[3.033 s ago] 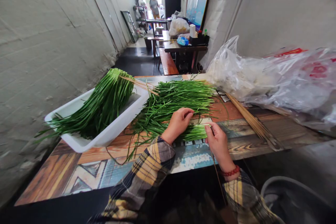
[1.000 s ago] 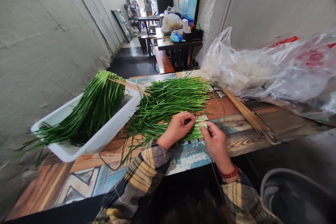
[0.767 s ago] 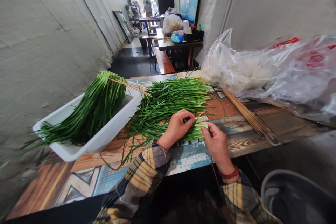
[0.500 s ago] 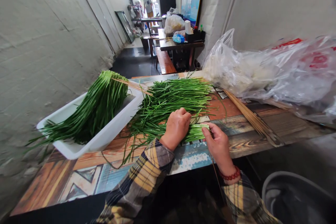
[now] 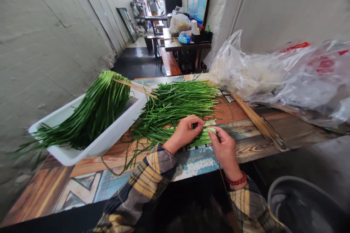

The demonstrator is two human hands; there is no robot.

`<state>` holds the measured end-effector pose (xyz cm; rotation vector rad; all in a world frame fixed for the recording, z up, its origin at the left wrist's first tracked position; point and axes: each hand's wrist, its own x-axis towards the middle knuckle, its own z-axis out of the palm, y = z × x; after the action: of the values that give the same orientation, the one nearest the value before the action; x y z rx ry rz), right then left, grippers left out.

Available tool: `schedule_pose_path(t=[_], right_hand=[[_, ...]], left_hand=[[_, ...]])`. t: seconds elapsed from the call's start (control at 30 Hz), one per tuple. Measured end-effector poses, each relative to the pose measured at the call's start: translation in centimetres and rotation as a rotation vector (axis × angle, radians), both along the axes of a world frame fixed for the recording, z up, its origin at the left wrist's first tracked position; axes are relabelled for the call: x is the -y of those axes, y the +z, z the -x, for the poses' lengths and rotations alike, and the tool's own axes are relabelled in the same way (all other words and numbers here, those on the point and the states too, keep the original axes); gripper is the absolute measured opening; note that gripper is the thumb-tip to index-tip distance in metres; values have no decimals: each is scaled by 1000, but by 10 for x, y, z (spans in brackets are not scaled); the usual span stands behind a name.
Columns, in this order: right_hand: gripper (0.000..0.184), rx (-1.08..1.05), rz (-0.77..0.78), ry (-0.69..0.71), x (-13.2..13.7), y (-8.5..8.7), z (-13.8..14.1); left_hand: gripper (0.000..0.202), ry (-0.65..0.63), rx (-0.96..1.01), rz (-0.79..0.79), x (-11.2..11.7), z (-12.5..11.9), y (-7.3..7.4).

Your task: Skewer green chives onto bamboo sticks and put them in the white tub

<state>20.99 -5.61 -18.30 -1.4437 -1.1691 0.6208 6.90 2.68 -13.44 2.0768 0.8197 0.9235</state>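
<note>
Long green garlic chives point(image 5: 183, 98) lie in a wide pile on the patterned wooden table, pale cut ends to the right. My right hand point(image 5: 225, 149) grips the pale ends of a small bunch of garlic chives point(image 5: 205, 137) between thumb and fingers at the near side of the pile. A thin stick, like a skewer, runs down below that hand. Just left of it, my left hand point(image 5: 187, 131) is closed over the stalks, thumb and forefinger pinched together. Whatever is between those fingertips is too small to make out.
At left, a white plastic tub point(image 5: 104, 145) holds a thick bundle of chives with skewers point(image 5: 136, 88) across it. More bamboo skewers point(image 5: 253, 118) lie at right, before clear plastic bags point(image 5: 273, 72). A grey bin point(image 5: 300, 196) stands lower right. A person point(image 5: 152, 2) is at the far doorway.
My left hand has risen slightly and shifted toward the pale ends, its forefinger and thumb now pinched. My right hand keeps its grip. The far person has turned to face this way.
</note>
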Motion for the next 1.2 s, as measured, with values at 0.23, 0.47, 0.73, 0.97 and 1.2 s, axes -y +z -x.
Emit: schedule_pose_path(t=[0.23,0.47,0.73,0.97,1.2], right_hand=[[33,19,12,-7,1,0,-1],[34,16,40,3,1,-1,-2],[35,-23,43,17,0,0,-1],[33,-20,53,53,1,4,-1],[32,-19,36,44,0,1,-1]], left_hand=[[16,-32,26,45,0,1,1],[12,9,12,43,1,1,1],[15,-29,24,48,0,1,1],[15,-30,23,44,1,1,1],[15,-49,14,24,0,1,1]])
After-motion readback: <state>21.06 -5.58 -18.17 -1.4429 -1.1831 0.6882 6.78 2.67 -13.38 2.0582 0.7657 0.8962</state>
